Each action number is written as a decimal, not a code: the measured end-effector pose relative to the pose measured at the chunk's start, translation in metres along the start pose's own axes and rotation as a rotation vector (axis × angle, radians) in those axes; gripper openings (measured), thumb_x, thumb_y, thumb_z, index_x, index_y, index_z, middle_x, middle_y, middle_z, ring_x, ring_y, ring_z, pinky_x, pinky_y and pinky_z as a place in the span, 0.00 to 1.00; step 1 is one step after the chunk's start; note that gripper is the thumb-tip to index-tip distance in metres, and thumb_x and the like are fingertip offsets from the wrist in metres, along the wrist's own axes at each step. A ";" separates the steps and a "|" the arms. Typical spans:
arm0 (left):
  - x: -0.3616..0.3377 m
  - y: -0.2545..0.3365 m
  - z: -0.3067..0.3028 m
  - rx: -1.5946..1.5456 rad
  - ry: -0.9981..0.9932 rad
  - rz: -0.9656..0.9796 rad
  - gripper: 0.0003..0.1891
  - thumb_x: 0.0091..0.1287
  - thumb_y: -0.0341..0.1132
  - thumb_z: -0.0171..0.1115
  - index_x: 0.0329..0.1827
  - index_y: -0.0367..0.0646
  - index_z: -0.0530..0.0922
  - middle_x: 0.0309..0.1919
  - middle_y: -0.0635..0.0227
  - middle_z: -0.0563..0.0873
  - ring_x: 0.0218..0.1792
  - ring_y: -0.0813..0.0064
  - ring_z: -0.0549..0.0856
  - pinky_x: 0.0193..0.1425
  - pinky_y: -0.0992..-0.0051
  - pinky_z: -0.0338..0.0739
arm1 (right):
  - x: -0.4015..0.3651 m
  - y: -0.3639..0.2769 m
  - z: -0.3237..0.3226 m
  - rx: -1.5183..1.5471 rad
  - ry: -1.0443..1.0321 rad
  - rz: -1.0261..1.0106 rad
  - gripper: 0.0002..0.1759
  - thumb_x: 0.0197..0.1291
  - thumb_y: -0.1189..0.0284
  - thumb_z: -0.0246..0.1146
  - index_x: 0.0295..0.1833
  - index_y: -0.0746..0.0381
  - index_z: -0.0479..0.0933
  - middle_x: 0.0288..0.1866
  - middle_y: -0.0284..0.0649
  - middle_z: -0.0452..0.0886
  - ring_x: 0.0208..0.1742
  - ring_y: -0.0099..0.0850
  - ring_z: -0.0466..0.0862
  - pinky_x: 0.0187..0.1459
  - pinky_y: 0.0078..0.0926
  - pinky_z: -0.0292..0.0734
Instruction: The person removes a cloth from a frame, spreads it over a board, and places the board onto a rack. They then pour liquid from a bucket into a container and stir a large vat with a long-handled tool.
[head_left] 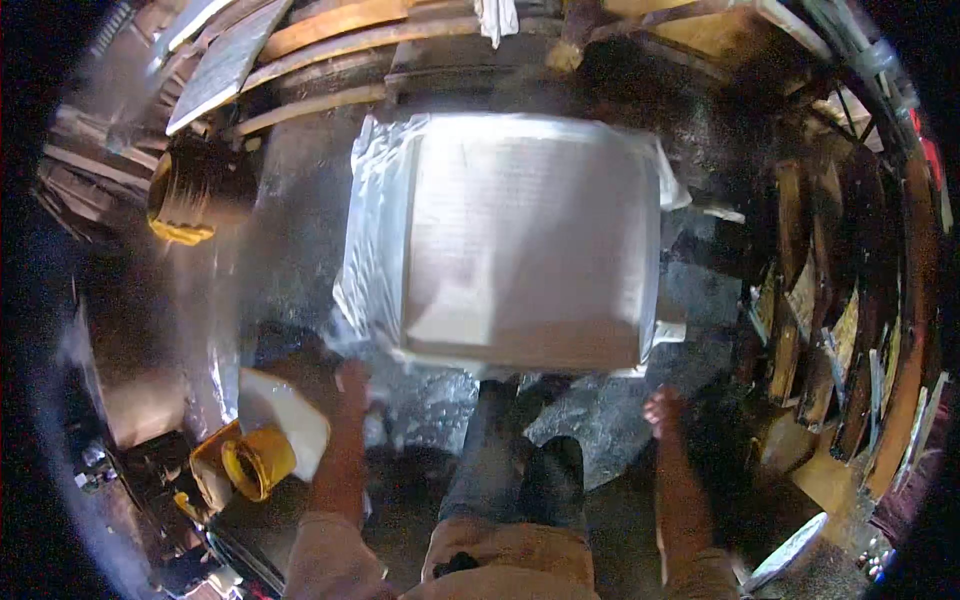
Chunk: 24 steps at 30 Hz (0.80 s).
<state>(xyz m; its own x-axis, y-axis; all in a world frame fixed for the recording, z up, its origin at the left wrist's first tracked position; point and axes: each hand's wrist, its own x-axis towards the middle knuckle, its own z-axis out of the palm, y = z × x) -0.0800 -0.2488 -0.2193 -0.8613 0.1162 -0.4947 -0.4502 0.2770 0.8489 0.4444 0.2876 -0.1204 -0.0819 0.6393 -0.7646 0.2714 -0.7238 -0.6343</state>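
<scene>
**A:** Head view. Landmark is the board: large, flat and pale, lying on the floor. It is wrapped in a plastic sheet that bunches along the board's left edge.

**B:** Left hand?

**A:** The left hand is just below the board's near left corner, over crumpled plastic. It is heavily blurred, so I cannot tell whether it touches the sheet or how far the fingers are open.

**B:** Right hand?

**A:** The right hand is below the board's near right corner, apart from the board and over bare floor. The fingers look curled inward and nothing shows in them. I cannot tell whether it is fully closed, because this hand is blurred too.

**B:** Between the hands?

**A:** The person's leg, in jeans, is below the middle of the board's near edge.

**B:** Surroundings?

**A:** A yellow bucket is below and left of the board, beside the left forearm, with a white panel lying over it. A round yellow container is left of the board's far corner. Wooden planks are stacked to the right of the board, and more timber lies beyond its far edge.
</scene>
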 end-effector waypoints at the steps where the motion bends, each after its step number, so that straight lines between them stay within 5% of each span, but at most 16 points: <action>1: 0.032 0.058 0.001 -0.392 -0.254 -0.096 0.14 0.65 0.50 0.51 0.39 0.50 0.75 0.32 0.70 0.77 0.34 0.73 0.77 0.32 0.65 0.73 | 0.026 -0.043 0.002 -0.028 -0.006 -0.071 0.10 0.59 0.64 0.58 0.40 0.58 0.72 0.29 0.33 0.75 0.21 0.25 0.74 0.19 0.24 0.70; 3: 0.079 0.182 0.045 -0.291 -0.260 -0.127 0.08 0.64 0.43 0.55 0.32 0.50 0.74 0.26 0.72 0.75 0.27 0.78 0.75 0.28 0.74 0.71 | 0.072 -0.132 0.024 -0.072 -0.031 -0.208 0.09 0.58 0.65 0.58 0.40 0.58 0.72 0.30 0.33 0.76 0.21 0.23 0.74 0.19 0.22 0.69; 4: 0.091 0.240 0.090 0.194 0.000 -0.060 0.05 0.63 0.40 0.55 0.31 0.51 0.74 0.23 0.72 0.74 0.25 0.80 0.74 0.26 0.77 0.69 | 0.093 -0.175 0.042 -0.091 -0.056 -0.267 0.09 0.58 0.65 0.58 0.40 0.58 0.73 0.30 0.33 0.76 0.21 0.23 0.74 0.19 0.20 0.69; 5: 0.115 0.274 0.117 0.213 -0.051 -0.014 0.04 0.61 0.38 0.57 0.30 0.51 0.74 0.23 0.71 0.74 0.26 0.80 0.75 0.26 0.76 0.70 | 0.111 -0.216 0.068 -0.106 -0.088 -0.322 0.09 0.58 0.65 0.58 0.40 0.58 0.73 0.31 0.33 0.76 0.21 0.22 0.74 0.19 0.19 0.69; 9: 0.255 0.309 0.230 0.872 -0.105 0.786 0.09 0.58 0.35 0.58 0.40 0.44 0.78 0.38 0.61 0.82 0.40 0.71 0.81 0.41 0.70 0.77 | 0.168 -0.328 0.203 -0.114 -0.285 -0.403 0.08 0.58 0.67 0.58 0.40 0.57 0.74 0.33 0.32 0.77 0.21 0.19 0.75 0.18 0.14 0.68; 10: 0.230 0.355 0.286 0.778 -0.166 0.728 0.13 0.59 0.36 0.58 0.46 0.42 0.78 0.44 0.58 0.82 0.45 0.67 0.82 0.47 0.70 0.77 | 0.180 -0.341 0.238 -0.159 -0.348 -0.419 0.07 0.58 0.67 0.58 0.41 0.57 0.74 0.33 0.32 0.78 0.21 0.18 0.75 0.18 0.13 0.67; 11: 0.232 0.366 0.329 0.698 -0.255 0.701 0.15 0.59 0.37 0.58 0.49 0.43 0.77 0.47 0.58 0.81 0.49 0.63 0.80 0.52 0.68 0.75 | 0.177 -0.348 0.283 -0.426 -0.355 -0.804 0.09 0.56 0.67 0.61 0.40 0.60 0.75 0.35 0.34 0.79 0.25 0.24 0.78 0.23 0.20 0.73; 12: 0.233 0.373 0.366 0.617 -0.343 0.672 0.18 0.60 0.38 0.58 0.52 0.44 0.76 0.50 0.58 0.80 0.52 0.60 0.79 0.56 0.67 0.72 | 0.229 -0.334 0.316 -0.761 -0.144 -1.303 0.12 0.54 0.68 0.62 0.42 0.61 0.76 0.37 0.39 0.80 0.31 0.33 0.80 0.36 0.28 0.77; 13: 0.224 0.385 0.401 0.765 -0.334 0.712 0.18 0.60 0.40 0.57 0.51 0.44 0.76 0.50 0.58 0.80 0.52 0.59 0.78 0.57 0.66 0.71 | 0.184 -0.353 0.359 -0.896 -0.132 -1.116 0.14 0.53 0.68 0.63 0.45 0.61 0.76 0.42 0.44 0.79 0.41 0.40 0.81 0.48 0.33 0.74; 15: 0.212 0.404 0.458 1.005 -0.394 0.745 0.20 0.61 0.45 0.54 0.51 0.44 0.76 0.50 0.58 0.80 0.53 0.58 0.77 0.59 0.63 0.69 | 0.186 -0.355 0.413 -1.122 -0.138 -1.258 0.16 0.55 0.65 0.60 0.47 0.60 0.76 0.53 0.48 0.75 0.57 0.43 0.73 0.57 0.39 0.68; 18: 0.205 0.406 0.513 1.281 -0.566 0.679 0.25 0.62 0.52 0.47 0.52 0.42 0.76 0.52 0.55 0.78 0.55 0.56 0.75 0.61 0.59 0.67 | 0.185 -0.363 0.469 -1.371 -0.174 -1.231 0.19 0.56 0.60 0.57 0.49 0.60 0.75 0.54 0.47 0.74 0.58 0.43 0.72 0.59 0.38 0.65; 19: 0.206 0.401 0.521 1.310 -0.560 0.853 0.22 0.64 0.54 0.48 0.46 0.48 0.80 0.43 0.55 0.82 0.43 0.54 0.81 0.49 0.58 0.74 | 0.186 -0.365 0.475 -1.374 -0.178 -1.223 0.19 0.56 0.60 0.57 0.49 0.60 0.75 0.54 0.47 0.74 0.58 0.43 0.72 0.59 0.38 0.65; 22: 0.209 0.385 0.529 1.472 -0.461 0.789 0.24 0.62 0.59 0.48 0.45 0.50 0.80 0.43 0.56 0.82 0.43 0.54 0.81 0.48 0.57 0.74 | 0.196 -0.368 0.481 -1.438 -0.124 -1.160 0.23 0.56 0.54 0.56 0.46 0.62 0.77 0.48 0.46 0.77 0.51 0.43 0.76 0.53 0.38 0.69; 24: 0.215 0.394 0.531 1.448 -0.513 0.695 0.23 0.60 0.59 0.52 0.44 0.52 0.81 0.42 0.59 0.83 0.41 0.55 0.82 0.47 0.58 0.75 | 0.214 -0.381 0.478 -1.508 -0.345 -0.872 0.23 0.56 0.53 0.59 0.41 0.64 0.78 0.40 0.45 0.79 0.43 0.40 0.78 0.47 0.37 0.72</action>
<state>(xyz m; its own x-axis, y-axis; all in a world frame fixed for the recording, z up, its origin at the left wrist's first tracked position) -0.3179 0.3914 -0.0901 -0.4980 0.7798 -0.3794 0.7771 0.5954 0.2037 -0.1353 0.5765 -0.0969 -0.7946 0.4493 -0.4083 0.5887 0.7345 -0.3375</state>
